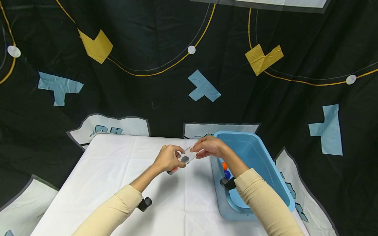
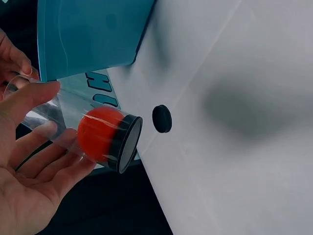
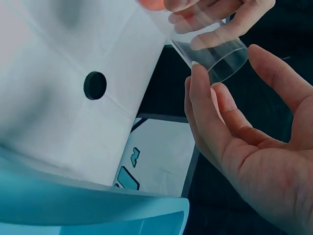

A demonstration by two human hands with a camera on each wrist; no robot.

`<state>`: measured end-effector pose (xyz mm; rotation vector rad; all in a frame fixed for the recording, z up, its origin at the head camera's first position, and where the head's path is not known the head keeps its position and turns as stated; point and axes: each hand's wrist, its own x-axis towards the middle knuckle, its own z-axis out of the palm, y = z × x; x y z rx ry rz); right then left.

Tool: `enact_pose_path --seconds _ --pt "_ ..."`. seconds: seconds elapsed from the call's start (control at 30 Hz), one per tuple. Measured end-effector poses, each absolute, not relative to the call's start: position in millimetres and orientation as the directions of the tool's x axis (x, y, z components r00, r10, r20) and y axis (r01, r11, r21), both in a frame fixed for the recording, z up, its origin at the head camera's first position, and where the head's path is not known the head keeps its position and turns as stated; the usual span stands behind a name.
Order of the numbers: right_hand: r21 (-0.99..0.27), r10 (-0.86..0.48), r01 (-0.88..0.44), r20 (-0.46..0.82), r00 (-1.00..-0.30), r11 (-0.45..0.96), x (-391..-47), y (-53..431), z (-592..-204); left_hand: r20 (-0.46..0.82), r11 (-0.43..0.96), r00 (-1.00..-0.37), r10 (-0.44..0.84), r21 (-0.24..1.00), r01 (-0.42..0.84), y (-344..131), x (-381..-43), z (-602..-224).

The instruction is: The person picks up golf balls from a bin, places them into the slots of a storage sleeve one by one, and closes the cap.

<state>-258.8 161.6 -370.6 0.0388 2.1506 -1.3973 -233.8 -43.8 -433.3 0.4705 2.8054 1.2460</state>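
Observation:
A clear plastic tube (image 2: 63,110) with an orange ball (image 2: 100,133) inside lies tilted in my left hand (image 1: 169,159), thumb on one side and fingers curled round the other. A black cap (image 2: 129,144) closes the tube's ball end. At the other, uncapped end, my right hand (image 1: 210,147) holds the rim between thumb and fingertips, as the right wrist view shows. A loose black cap (image 3: 95,85) lies on the white table below the tube.
To the right on the white table (image 1: 118,177) stands a light blue bin (image 1: 260,144). An orange ball (image 1: 225,166) and a blue ball (image 1: 227,174) show inside it, partly behind my right forearm. A black cloth (image 1: 133,95) hangs behind the table.

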Motion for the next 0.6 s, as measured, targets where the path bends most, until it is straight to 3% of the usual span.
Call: enact_pose_path --seconds 0.27,0.6 --pt "-0.827 -0.207 0.325 -0.455 -0.866 0.458 -263.2 178.7 -363.7 0.087 0.636 -0.953 0.291 0.726 0.261 -46.5 -233.1 -433.0" --pt "-0.821 -0.145 0.284 -0.4 -0.905 0.495 -267.5 239.9 -360.9 0.101 0.643 -0.952 0.289 0.716 0.271 -56.2 -233.1 -435.1"
